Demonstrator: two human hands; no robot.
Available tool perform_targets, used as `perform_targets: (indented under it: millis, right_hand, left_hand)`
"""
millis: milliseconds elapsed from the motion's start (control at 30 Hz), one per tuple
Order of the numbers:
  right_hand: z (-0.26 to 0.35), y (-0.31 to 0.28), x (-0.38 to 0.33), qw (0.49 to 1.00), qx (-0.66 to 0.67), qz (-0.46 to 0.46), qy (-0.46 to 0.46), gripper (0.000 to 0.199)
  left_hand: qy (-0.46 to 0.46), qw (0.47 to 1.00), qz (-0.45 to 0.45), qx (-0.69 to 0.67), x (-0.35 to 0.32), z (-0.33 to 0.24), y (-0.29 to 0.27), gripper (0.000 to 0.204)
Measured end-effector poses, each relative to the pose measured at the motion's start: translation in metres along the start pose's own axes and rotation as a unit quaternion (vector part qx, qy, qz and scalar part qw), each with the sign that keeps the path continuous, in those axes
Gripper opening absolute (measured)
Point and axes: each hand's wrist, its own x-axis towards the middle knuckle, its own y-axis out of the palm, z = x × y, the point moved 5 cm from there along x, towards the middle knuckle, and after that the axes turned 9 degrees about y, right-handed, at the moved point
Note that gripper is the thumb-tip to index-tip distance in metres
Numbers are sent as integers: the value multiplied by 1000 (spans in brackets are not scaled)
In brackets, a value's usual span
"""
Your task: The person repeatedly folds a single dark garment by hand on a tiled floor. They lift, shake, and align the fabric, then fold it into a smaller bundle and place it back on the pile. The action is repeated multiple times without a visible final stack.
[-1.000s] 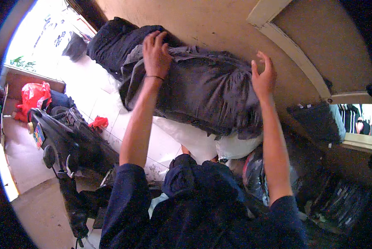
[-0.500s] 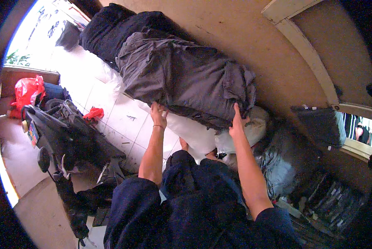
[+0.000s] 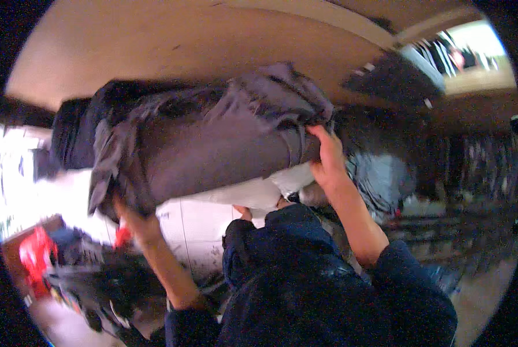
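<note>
The left hand [image 3: 136, 222] is gripping from below at the lower left corner of the grey garment [image 3: 212, 147], at about eight o'clock in the head view. Its fingers are mostly hidden under the drooping cloth, so the grip is reading as clamped on the fabric's hem, though the exact pinch cannot be made out through the blur.

From there the grey garment is stretching toward two o'clock, its long axis running almost across the picture and rising slightly to the right. It is lying spread over a white sheet [image 3: 253, 194], whose pale edge is peeking out beneath the garment's lower border at about six o'clock of the cloth. A darker bundle of clothes [image 3: 77, 136] is sitting at the garment's far left end, touching it at nine o'clock.

The right hand [image 3: 327, 157] is closing on the garment's right end, at about three o'clock of the cloth, fingers curled over a bunched fold and thumb under it, so this grip is also clamped on the fabric. The two hands are holding opposite ends of the long axis, the left one lower and nearer the body, the right one higher. A red bag [image 3: 36, 254] is lying on the floor well apart, at eight o'clock.
</note>
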Motion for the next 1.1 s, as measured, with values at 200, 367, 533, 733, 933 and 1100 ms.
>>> perform_targets:
  millis: [200,367,533,733,933,1100]
  right_hand:
    - [87,-114,-65,993,102,-42,40,27]
    - [220,-279,-84,973,45,-186,-128,21]
    - [303,-464,-134,917,152,-231,-287,31]
    - [229,-657,-85,844,223,-400,-278,46]
    - [53,-630,-14,823,-137,-543,-94,49]
    - [-74,-462,10,885,-464,3,-42,66]
  left_hand:
    - [-179,972,-9,-151,-97,-25,159,49]
    - [-382,883,135,-236,-171,66,358,45]
    - [-458,819,238,-251,-287,117,491,33]
    - [-468,792,391,-36,-400,265,535,29]
    - [-425,844,319,74,-336,407,272,41]
    - [-363,911,-186,54,-187,385,-11,78]
